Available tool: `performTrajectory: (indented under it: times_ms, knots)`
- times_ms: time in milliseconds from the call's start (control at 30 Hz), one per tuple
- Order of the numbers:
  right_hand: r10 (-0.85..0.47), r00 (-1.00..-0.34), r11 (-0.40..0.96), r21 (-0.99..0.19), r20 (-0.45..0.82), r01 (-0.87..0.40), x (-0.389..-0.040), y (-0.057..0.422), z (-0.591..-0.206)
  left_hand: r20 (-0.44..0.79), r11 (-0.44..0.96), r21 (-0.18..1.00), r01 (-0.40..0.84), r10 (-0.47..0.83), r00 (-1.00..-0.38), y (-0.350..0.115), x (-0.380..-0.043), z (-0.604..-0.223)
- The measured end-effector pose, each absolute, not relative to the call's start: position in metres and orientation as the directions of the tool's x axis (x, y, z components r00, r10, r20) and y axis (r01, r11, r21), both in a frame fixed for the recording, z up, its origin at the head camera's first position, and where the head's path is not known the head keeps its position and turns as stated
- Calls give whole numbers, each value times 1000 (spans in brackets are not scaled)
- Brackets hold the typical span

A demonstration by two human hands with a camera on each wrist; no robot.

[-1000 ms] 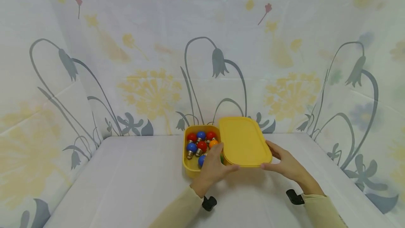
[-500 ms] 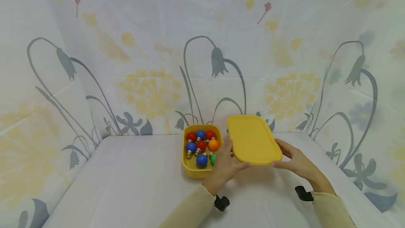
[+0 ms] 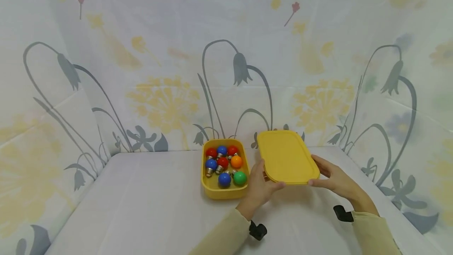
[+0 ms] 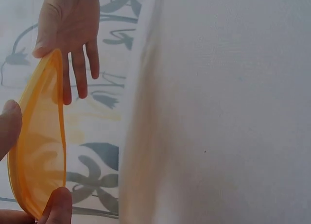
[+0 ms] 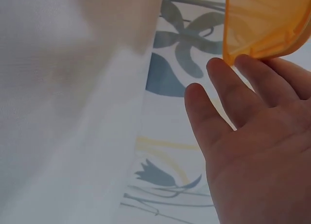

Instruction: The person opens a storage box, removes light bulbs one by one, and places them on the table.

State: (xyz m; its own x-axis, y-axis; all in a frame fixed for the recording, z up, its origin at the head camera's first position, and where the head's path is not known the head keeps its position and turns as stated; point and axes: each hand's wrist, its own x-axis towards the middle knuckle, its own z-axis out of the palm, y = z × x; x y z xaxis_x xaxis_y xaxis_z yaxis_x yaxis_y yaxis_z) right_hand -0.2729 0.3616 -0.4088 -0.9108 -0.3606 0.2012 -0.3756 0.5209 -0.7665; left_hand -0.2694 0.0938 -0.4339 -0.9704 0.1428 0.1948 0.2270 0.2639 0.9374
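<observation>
A yellow plastic lid (image 3: pixel 287 156) is held in the air, tilted, to the right of an open yellow box (image 3: pixel 222 194). My left hand (image 3: pixel 260 188) grips the lid's near left edge, thumb on top and fingers beneath. At the near right corner, my right hand (image 3: pixel 337 180) pinches the lid between thumb and fingers; in the right wrist view several of its fingers (image 5: pixel 227 90) are extended, some touching the underside. Inside the box lie small coloured light bulbs with metal screw bases, among them a green bulb (image 3: pixel 240 178), an orange bulb (image 3: pixel 236 161) and blue and red ones.
The box stands on a white-covered table (image 3: pixel 152 204), near its back edge. Behind it hangs a white flower-printed cloth (image 3: pixel 170 62), which also runs along both sides. A black wrist mount (image 3: pixel 258 230) sits below each hand.
Both hands have moved right with the lid, which overlapped the box's right side and now hangs beside it. The green bulb has come into full view. The box stays in place.
</observation>
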Motion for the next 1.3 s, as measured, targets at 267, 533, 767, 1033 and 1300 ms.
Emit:
performTrajectory:
  times_ms: [267,533,767,1033,1300]
  knots:
    - [-344,-927,545,-772,150,-327,-277,364,-421,133,339,929,151,75,-988,100,-269,-448]
    - [-323,-940,591,-752,109,-291,-280,364,-434,142,367,919,145,35,-989,102,-267,-460]
    - [-323,-941,605,-743,97,-285,-281,365,-438,138,377,917,132,13,-990,105,-267,-463]
    - [-342,-937,602,-750,69,-274,-283,363,-442,83,323,943,84,15,-996,104,-269,-468]
    - [-314,-949,642,-727,39,-242,-281,360,-441,53,275,960,58,25,-998,103,-273,-469]
